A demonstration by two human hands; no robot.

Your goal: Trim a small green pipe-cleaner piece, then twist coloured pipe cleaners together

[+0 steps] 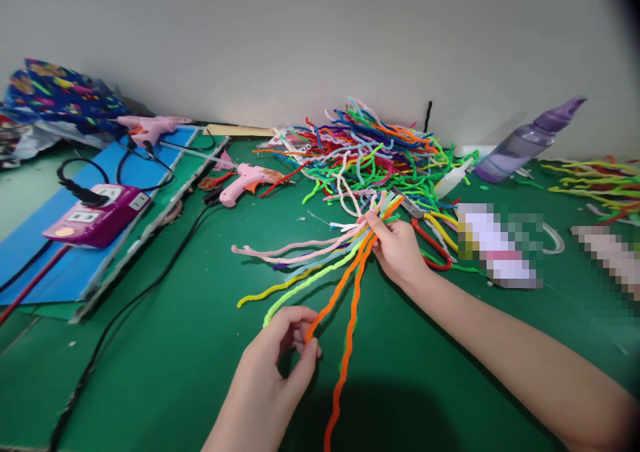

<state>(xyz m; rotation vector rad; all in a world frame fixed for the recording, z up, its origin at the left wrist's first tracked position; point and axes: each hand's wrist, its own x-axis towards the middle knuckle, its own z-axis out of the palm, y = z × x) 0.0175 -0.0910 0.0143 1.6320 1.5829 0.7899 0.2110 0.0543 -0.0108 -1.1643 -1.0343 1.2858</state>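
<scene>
My right hand (397, 245) is closed on one end of a bundle of fuzzy pipe cleaners (345, 244), whose free ends fan out to the left and toward me. Pink, purple, light blue, yellow, lime and orange stems show in it. In my left hand (285, 355), thumb and fingers pinch the end of an orange pipe cleaner (336, 293) from that bundle. A second orange pipe cleaner (345, 365) hangs down between my hands. Just past my right hand lie scissors with red handles (434, 251), partly covered by it.
A heap of mixed pipe cleaners (370, 149) lies against the wall, more (595, 182) at right. Pink glue guns (250, 182) and a purple power strip (100, 215) with trailing cords are on the left. A purple bottle (520, 145) leans at back right, near a small white bottle (453, 179).
</scene>
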